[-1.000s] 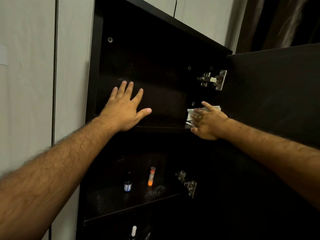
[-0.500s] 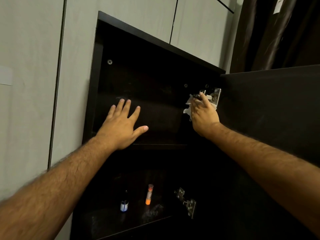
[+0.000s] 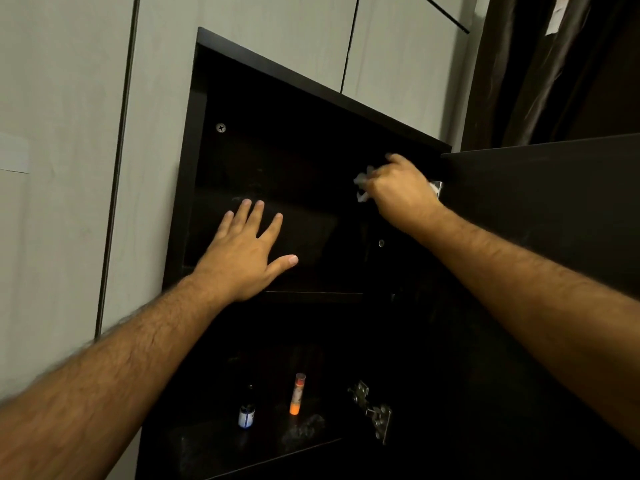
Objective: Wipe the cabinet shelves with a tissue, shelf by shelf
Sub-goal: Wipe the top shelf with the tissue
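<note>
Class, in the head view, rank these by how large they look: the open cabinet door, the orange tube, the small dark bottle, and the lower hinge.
1. Cabinet door, by far the largest.
2. Lower hinge.
3. Orange tube.
4. Small dark bottle.
The hinge and tube look close in size, so their order is unsure.

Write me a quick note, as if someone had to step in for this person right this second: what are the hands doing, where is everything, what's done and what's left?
Left hand: open, fingers spread, at the front edge of the top shelf.
Right hand: grips the white tissue high in the top compartment, near the right side wall by the upper hinge.
Cabinet door stands open on the right.
Lower shelf: holds a small dark bottle, an orange tube and a dusty smudge; it looks unwiped.
Left to do: finish the top, then the shelves below.
</note>
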The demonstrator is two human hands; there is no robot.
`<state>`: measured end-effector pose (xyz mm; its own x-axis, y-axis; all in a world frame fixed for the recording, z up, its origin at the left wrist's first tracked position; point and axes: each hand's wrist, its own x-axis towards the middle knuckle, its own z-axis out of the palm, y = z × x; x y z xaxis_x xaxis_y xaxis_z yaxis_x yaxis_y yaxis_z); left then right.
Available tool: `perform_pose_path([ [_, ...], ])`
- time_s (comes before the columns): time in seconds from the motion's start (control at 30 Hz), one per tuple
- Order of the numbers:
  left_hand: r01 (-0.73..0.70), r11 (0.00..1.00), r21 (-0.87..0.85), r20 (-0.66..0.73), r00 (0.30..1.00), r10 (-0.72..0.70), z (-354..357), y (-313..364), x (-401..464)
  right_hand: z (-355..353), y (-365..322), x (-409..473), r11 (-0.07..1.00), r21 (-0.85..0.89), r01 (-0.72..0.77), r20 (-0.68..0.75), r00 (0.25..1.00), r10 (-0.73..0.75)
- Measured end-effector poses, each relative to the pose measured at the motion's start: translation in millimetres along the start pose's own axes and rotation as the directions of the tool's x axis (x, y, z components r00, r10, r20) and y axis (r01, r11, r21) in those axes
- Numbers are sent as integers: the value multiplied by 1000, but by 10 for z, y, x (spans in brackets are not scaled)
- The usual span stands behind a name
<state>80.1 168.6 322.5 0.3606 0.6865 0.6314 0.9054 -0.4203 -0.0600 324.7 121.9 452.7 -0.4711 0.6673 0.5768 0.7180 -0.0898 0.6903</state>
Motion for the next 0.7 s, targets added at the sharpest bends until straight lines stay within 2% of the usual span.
perform_pose_path([
  [0.07, 1, 1000, -6, -22, 1000, -2, -29, 4, 4, -59, 92, 21, 995, -66, -75, -91, 993, 69],
  [0.17, -10, 999, -41, -90, 996, 6, -107, 25, 41, 48, 126, -46, 952, -243, -186, 47, 978, 203],
  [0.3, -67, 995, -69, -202, 978, 52, -142, 46, 100, 70, 126, 8, 921, -211, -327, 142, 922, 359],
  [0.4, -80, 991, -103, -196, 979, 59, -90, 67, 121, 58, 51, 139, 894, -218, -391, 217, 874, 435],
  [0.47, -73, 990, -124, -166, 985, 52, -36, 71, 113, 84, -38, 200, 875, -292, -386, 288, 837, 465],
  [0.57, -43, 992, -117, -121, 992, 29, 27, 47, 90, 246, -91, 219, 871, -403, -281, 359, 827, 433],
  [0.7, -35, 994, -104, -93, 995, 25, 25, 31, 86, 367, -70, 193, 873, -406, -271, 402, 805, 436],
])
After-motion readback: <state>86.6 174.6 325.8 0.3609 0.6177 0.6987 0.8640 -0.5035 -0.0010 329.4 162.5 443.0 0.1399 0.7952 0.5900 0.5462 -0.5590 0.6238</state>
